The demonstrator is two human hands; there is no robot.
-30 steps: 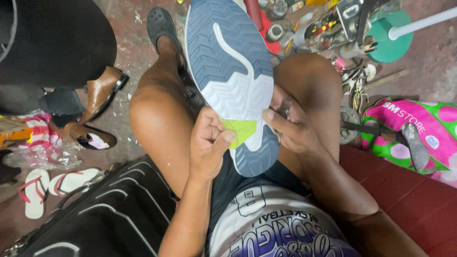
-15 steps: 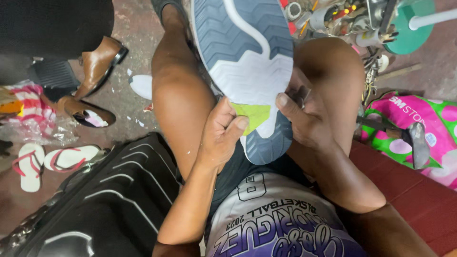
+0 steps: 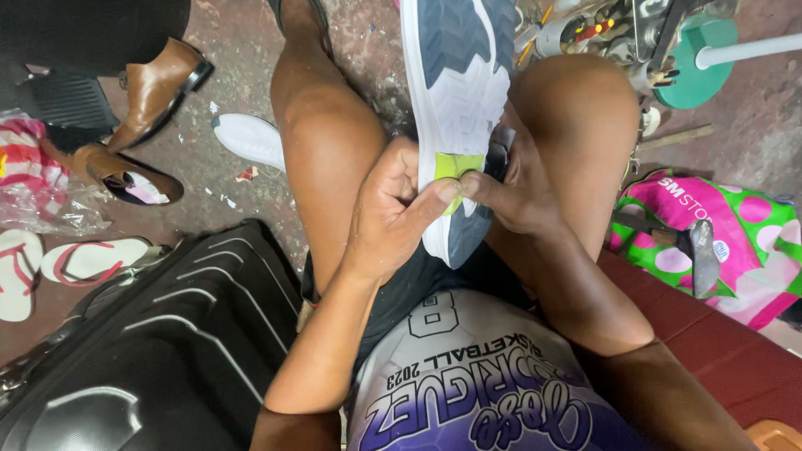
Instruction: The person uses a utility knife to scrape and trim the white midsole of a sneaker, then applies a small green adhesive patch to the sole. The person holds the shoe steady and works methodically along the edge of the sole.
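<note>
One sports shoe (image 3: 462, 92) lies sole-up between the person's bare knees, its grey-and-white tread facing the camera and a yellow-green patch (image 3: 455, 167) set in the heel end, close to the lap. The left hand (image 3: 391, 209) is curled shut against the sole's left edge, thumb pressed flat on that patch; the right hand (image 3: 514, 188) closes round the heel from the other side, its fingers (image 3: 478, 185) meeting the left thumb at the patch, so both hands pinch the same spot. The shoe looks light, its rubber sole stiff enough to keep its shape yet likely to flex at the rim; the grooved tread should give a sure hold, and the heel sides seem the natural place to take it. Room is narrow here: the knees hem the shoe in on both sides, with free space mainly upward and toward the toe. Outward, a black ribbed suitcase (image 3: 142, 334) sits close by the left thigh, a loose white sole (image 3: 249, 139) lies on the floor beyond it, brown leather shoes (image 3: 142, 125) and flip-flops (image 3: 58, 263) farther left. To the right are a pink-and-green dotted bag (image 3: 735, 242) with a hammer (image 3: 697, 250) on it, and a clutter of tools (image 3: 601, 33) by a green disc (image 3: 697, 71).
</note>
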